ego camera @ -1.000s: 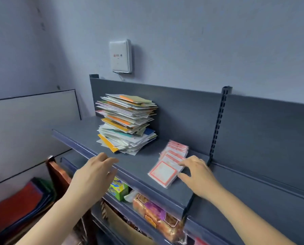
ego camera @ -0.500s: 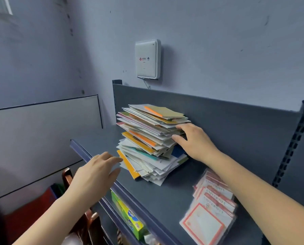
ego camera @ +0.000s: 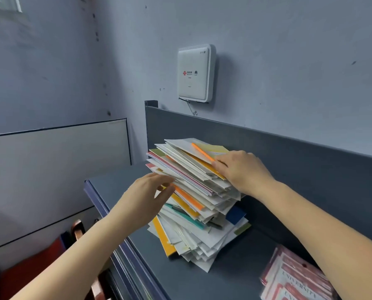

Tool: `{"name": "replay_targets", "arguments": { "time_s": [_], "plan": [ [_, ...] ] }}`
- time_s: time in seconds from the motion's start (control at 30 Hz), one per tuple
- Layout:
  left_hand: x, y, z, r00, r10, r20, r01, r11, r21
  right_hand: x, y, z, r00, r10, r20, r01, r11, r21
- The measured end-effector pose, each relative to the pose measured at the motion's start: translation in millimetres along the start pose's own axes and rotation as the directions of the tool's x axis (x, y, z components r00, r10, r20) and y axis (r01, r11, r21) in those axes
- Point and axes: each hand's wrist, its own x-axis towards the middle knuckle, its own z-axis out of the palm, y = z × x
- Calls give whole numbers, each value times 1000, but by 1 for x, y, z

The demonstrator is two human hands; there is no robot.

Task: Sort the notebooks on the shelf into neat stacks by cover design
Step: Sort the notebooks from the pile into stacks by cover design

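Observation:
A tall, untidy pile of notebooks (ego camera: pixel 202 224) with white, orange, yellow, teal and blue covers stands on the dark grey shelf (ego camera: pixel 234 278), its upper part leaning back to the left. My left hand (ego camera: pixel 146 195) pinches the left edge of the pile about halfway up, fingers above a layer and thumb below it. Over the right edge of the topmost notebooks curls my right hand (ego camera: pixel 245 172), its thumb hidden behind them.
Packs of red-bordered label cards (ego camera: pixel 295 278) lie on the shelf at the lower right. The shelf's back panel (ego camera: pixel 310 169) rises close behind the pile. A white box (ego camera: pixel 194 73) hangs on the wall above. Red items (ego camera: pixel 29 271) sit below left.
My right hand left the label packs, went to the pile's right side and climbed to its top. My left hand moved up from the shelf edge onto the pile. The view has come closer.

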Motion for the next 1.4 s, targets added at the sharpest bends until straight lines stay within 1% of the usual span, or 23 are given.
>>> {"name": "replay_targets", "arguments": {
  "time_s": [0.07,0.1,0.13,0.17,0.2,0.23,0.27,0.33,0.4,0.47,0.5,0.57,0.6,0.67,0.73,0.83,0.97,1.03,1.1,1.17,1.23,1.27,1.4],
  "plan": [
    [9,8,-1,999,-31,31,36,984,-173,-3,-2,1,996,-39,-76,39,999,2],
    [12,13,-2,995,-81,59,96,937,-335,-6,-6,2,992,-69,-103,72,997,27],
    [15,18,-4,983,-147,112,184,825,-535,-11,-13,3,985,-121,-124,128,990,51],
    [18,22,-6,960,-202,196,281,657,-700,-16,-22,2,974,-177,-140,188,980,67],
    [20,24,-8,934,-229,274,354,493,-794,-20,-33,3,964,-222,-145,234,969,73],
    [23,25,-10,913,-238,331,401,375,-836,-23,-44,3,957,-256,-140,267,961,68],
    [25,25,-12,900,-240,363,424,296,-856,-24,-55,6,951,-280,-129,288,956,52],
    [29,24,-13,893,-266,362,423,226,-877,-22,-69,11,944,-310,-111,317,948,44],
    [31,17,-16,886,-317,339,411,199,-890,-17,-69,8,960,-269,-72,278,945,171],
    [31,3,-21,873,-373,315,401,180,-898,-6,-58,1,986,-143,-80,162,929,332],
    [30,-7,-23,866,-406,292,390,183,-903,-1,-50,-5,995,-66,-72,86,939,332],
    [27,-30,-27,847,-469,250,369,181,-912,10,-33,-10,994,105,40,-110,977,181],
    [25,-40,-28,836,-493,242,367,174,-914,15,-27,-9,975,180,131,-194,975,111],
    [19,-54,-27,828,-499,257,377,155,-913,21,-23,-3,930,270,251,-298,951,81],
    [15,-58,-25,834,-476,281,389,145,-910,26,-20,7,940,272,203,-286,957,42],
    [13,-53,-21,854,-429,295,389,150,-909,26,-20,6,967,255,25,-253,966,-59],
    [15,-43,-21,873,-393,288,380,178,-908,23,-16,-12,935,289,-204,-308,949,-63],
    [16,-41,-21,878,-383,287,380,193,-905,25,-14,-13,947,284,-147,-302,947,-113],
    [16,-40,-19,878,-379,292,385,196,-902,28,-12,-5,960,272,70,-267,961,-68],
    [16,-40,-18,875,-383,297,392,198,-899,28,-10,6,931,269,245,-291,955,57],
    [15,-40,-16,875,-384,296,394,207,-895,30,-4,10,927,290,237,-327,936,133],
    [15,-39,-16,876,-381,294,392,211,-895,31,-2,11,932,298,205,-327,937,121],
    [13,-40,-16,879,-372,297,389,202,-899,36,3,7,972,213,100,-206,975,-79]
  ]
}}
